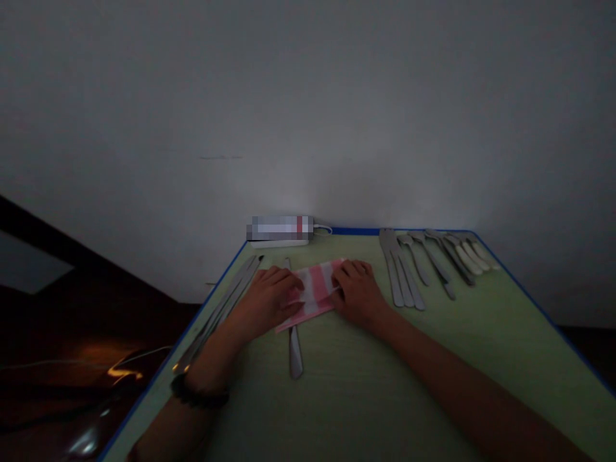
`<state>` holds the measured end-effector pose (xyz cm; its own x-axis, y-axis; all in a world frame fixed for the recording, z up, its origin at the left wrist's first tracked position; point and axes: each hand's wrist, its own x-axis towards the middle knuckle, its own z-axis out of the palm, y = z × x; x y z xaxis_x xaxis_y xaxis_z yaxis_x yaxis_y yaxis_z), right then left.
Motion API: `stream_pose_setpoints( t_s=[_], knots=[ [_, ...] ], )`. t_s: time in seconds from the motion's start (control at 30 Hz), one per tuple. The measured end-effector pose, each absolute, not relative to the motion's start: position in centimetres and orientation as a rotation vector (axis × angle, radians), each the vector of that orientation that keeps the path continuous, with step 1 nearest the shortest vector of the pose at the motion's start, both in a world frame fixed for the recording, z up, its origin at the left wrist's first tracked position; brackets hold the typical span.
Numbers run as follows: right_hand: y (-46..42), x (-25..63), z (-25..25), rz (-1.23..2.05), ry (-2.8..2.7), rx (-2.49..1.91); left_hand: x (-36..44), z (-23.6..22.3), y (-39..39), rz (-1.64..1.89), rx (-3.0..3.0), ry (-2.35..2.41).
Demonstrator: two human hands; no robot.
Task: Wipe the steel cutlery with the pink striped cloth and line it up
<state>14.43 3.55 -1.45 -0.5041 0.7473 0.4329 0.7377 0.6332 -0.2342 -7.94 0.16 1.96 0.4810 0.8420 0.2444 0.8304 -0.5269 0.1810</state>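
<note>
- Green table (366, 385) with a blue edge fills the near view; a grey wall stands close behind its far edge, a dark drop along its left.
- Open room: the bare near middle, between the forearms.
- Metal cutlery row (433, 263) lies far right; a wide sweep of the right arm could knock it.
- Long utensils (226, 308) lie along the left edge, just beside the left wrist; a nudge might push them off.
- Pink-and-white napkin (315, 290) sits at the centre, over a knife (294, 350).
- Left hand (267, 298) and right hand (359, 292) press on it, fingers curled flat; whether they pinch it, I cannot tell. Pulling could drag the knife.
</note>
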Motion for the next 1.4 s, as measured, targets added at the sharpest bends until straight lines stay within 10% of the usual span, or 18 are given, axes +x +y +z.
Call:
stream_pose_setpoints(
  t_s=[1.4],
  knots=[
    [3.9, 14.6, -1.2, 0.183, -2.162, -1.081, -8.1, 2.4, -0.2, 0.721, 2.617, 1.753]
  ],
)
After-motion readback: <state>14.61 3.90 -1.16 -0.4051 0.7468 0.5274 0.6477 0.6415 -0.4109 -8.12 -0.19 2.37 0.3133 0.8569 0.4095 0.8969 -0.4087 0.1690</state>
